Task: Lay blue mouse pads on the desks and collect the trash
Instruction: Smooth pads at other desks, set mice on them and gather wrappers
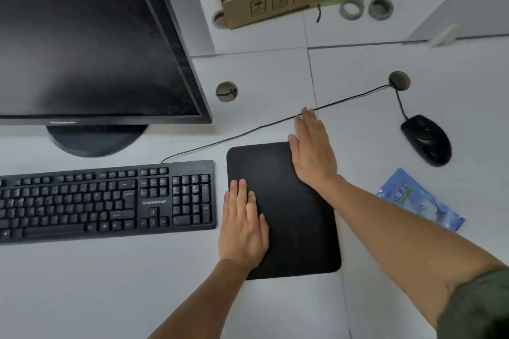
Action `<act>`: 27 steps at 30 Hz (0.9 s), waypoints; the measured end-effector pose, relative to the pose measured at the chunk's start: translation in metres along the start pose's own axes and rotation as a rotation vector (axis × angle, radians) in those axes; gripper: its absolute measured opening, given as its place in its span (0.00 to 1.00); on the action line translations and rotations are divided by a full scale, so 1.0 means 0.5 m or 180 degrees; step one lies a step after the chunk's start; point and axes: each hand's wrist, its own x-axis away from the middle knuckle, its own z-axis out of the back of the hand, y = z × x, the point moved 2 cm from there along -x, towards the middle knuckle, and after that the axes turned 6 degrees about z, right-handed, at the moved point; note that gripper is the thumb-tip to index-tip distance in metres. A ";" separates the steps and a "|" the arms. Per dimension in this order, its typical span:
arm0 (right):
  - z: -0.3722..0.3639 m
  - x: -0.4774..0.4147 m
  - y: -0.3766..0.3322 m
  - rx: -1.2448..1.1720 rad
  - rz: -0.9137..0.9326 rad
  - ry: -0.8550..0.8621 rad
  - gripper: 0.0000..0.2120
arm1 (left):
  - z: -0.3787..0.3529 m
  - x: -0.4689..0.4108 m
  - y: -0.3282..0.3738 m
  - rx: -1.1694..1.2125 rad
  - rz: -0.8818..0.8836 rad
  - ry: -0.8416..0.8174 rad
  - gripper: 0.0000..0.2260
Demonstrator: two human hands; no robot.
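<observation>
Both: L hand (243, 228), R hand (312, 151) on blackish(?) pad (289, 215)

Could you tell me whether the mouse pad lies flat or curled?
Flat: the mouse pad lies spread on the desk, no visible corner lifted.

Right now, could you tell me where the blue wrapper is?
In the head view, the blue wrapper lies on the desk at right, just below the black mouse.

table (96, 297): white, several panels meeting at dark seams | cable hole (226, 91): round | light: soft, even
</observation>
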 end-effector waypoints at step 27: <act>-0.007 0.201 0.016 0.0556 0.0771 -0.0433 0.26 | -0.015 0.099 -0.054 0.0111 0.0185 0.0211 0.24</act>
